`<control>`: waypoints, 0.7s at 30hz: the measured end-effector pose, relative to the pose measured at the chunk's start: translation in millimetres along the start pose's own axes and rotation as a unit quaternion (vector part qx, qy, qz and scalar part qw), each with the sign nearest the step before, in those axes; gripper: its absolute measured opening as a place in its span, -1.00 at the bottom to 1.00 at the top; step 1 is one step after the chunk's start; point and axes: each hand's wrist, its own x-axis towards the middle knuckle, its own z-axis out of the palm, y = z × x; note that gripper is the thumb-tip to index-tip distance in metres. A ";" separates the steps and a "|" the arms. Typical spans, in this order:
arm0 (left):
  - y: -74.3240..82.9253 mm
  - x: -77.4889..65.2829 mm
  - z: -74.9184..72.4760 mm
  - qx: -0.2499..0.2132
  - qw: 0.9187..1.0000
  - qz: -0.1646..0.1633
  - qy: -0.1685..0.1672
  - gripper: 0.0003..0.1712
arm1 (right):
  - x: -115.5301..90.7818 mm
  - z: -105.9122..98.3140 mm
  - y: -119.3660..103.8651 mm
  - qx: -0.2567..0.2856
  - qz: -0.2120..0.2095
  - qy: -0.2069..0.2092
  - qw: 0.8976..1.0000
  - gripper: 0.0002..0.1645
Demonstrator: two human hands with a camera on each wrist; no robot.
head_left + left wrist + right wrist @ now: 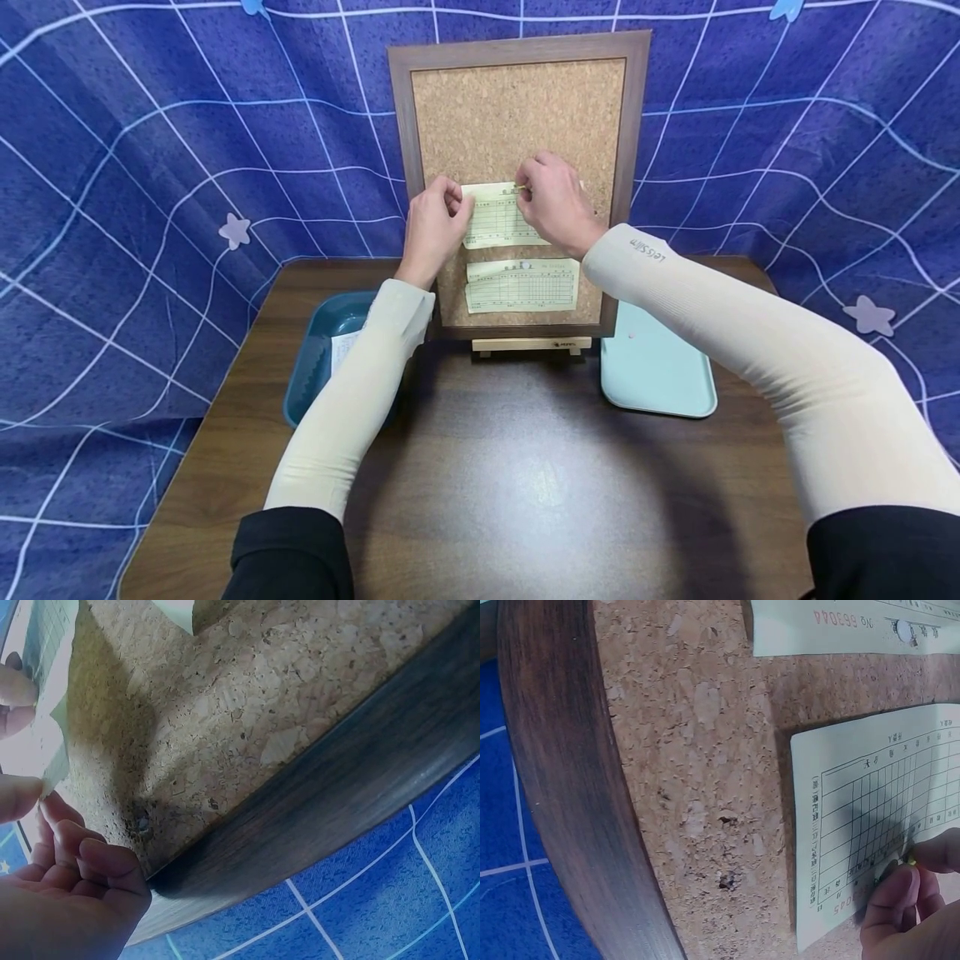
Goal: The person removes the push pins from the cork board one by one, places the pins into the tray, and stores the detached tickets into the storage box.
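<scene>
A printed paper slip (491, 221) with a ruled table lies against the cork board (517, 117). My left hand (435, 225) pinches its upper left corner between thumb and fingertips; in the left wrist view the slip's edge (56, 742) bends away from the cork. At the slip's top middle, my right hand (558, 204) pinches a small yellow push pin (911, 861), its tip hidden by the fingers. Below, a second slip (521, 292) hangs from a white round pin (904, 630) near its top edge.
The brown-framed board leans on a small wooden stand (531, 344) on the dark wood table (525, 500). A teal bin (300, 387) holding white paper is at left, a pale blue tray (660, 375) at right. A blue patterned curtain (315, 75) hangs behind.
</scene>
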 end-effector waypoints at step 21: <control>-1.0 0.0 0.4 -0.016 1.000 0.001 -0.003 -0.82 | 0.0 0.4 -1.8 -0.005 0.012 0.001 1.000 -0.91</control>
